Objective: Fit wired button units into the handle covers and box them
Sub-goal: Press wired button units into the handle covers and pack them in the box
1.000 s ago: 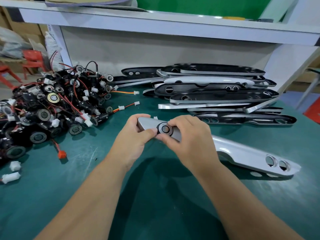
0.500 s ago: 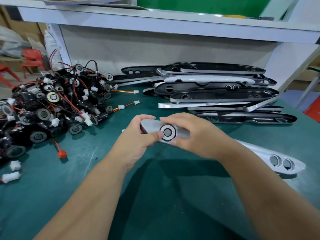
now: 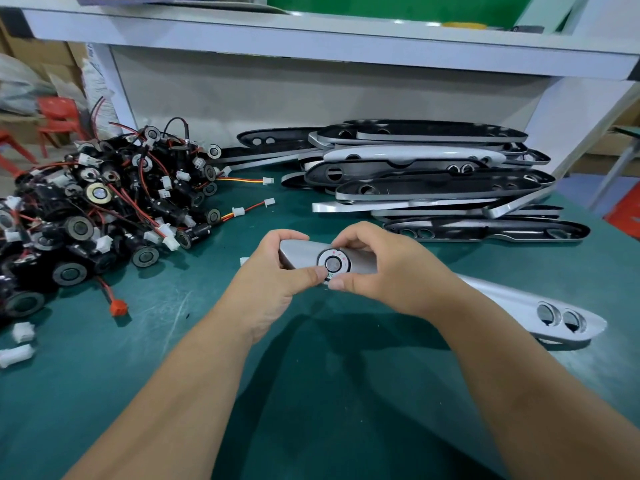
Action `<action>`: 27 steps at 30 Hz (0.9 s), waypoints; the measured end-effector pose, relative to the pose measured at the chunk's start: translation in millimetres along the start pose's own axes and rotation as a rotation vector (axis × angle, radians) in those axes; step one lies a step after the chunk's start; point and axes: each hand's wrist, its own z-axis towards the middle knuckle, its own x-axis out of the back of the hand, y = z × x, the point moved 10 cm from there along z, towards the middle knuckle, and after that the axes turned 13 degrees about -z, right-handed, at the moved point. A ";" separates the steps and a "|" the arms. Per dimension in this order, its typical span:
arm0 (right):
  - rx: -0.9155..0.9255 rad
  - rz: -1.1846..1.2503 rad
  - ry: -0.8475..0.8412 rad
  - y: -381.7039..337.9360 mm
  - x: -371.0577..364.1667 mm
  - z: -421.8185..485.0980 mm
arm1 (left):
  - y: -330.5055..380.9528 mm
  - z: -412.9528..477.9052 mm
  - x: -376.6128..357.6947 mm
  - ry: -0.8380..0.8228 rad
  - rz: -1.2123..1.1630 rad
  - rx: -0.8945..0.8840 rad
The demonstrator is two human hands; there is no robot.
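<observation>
Both hands meet over the middle of the green desk (image 3: 104, 393). Left hand (image 3: 266, 289) wraps the near end of a silver handle cover (image 3: 502, 296), fingers closed around it, thumb pressed at the lower rim of a round button unit (image 3: 333, 264) seated in the cover's end hole. Right hand (image 3: 388, 271) pinches the same button unit from the other side: index above, thumb below, so closed on the button rim and the cover beneath it.

The cover runs from the hands toward the right, its far end resting on the desk and showing two empty round holes side by side (no buttons in them). The button's face is a dark centre inside a pale ring with small red marks; too small to read.

Left of the hands, a heap of wired button units (image 3: 97, 216), black bodies, red and black leads, white connectors. A red connector (image 3: 118, 308) lies loose at its near edge.

Behind the hands, against the back panel, a stack of handle covers (image 3: 426, 174), some silver side up, some showing dark insides. One dark cover (image 3: 485, 230) lies apart, just in front of the stack.
</observation>
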 end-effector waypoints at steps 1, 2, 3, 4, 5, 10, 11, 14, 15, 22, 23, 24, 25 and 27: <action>-0.033 -0.015 -0.010 4.5 0.3 1.2 | -0.4 -0.3 -0.7 -0.004 0.001 0.000; -0.078 -0.054 -0.034 10.0 0.1 2.8 | -1.1 -0.2 -0.9 -0.004 0.000 0.001; -0.123 -0.105 -0.070 15.6 -0.6 3.9 | -2.2 0.4 -1.1 0.001 -0.004 0.005; -0.158 -0.150 -0.108 20.1 -1.8 4.7 | -3.9 1.0 -1.0 0.007 -0.012 0.011; -0.172 -0.172 -0.133 22.4 -2.3 5.2 | -5.1 1.3 -1.3 0.012 -0.024 0.015; -0.165 -0.188 -0.142 20.0 -0.1 7.6 | -5.2 1.8 -1.4 0.002 -0.010 0.005; -0.169 -0.192 -0.142 19.3 0.4 7.7 | -4.7 1.7 -0.9 -0.005 0.007 0.002; -0.181 -0.195 -0.144 18.0 1.1 7.5 | -2.0 -0.3 -0.6 -0.008 0.067 -0.009; -0.184 -0.198 -0.142 17.5 1.2 7.0 | -0.1 -1.3 -1.1 0.000 0.082 -0.020; -0.183 -0.262 -0.104 15.2 0.7 2.6 | 9.1 -7.8 -4.8 0.049 0.177 -0.069; -0.183 -0.261 -0.107 15.4 0.2 1.6 | 8.5 -7.8 -4.8 0.054 0.182 -0.072; -0.183 -0.257 -0.109 16.0 -0.2 0.8 | 7.9 -7.9 -5.1 0.057 0.188 -0.074; -0.185 -0.252 -0.108 16.8 -0.4 0.0 | 7.4 -7.8 -5.7 0.056 0.193 -0.074; -0.195 -0.240 -0.096 18.5 -0.2 -1.3 | 6.9 -8.5 -7.2 0.052 0.194 -0.072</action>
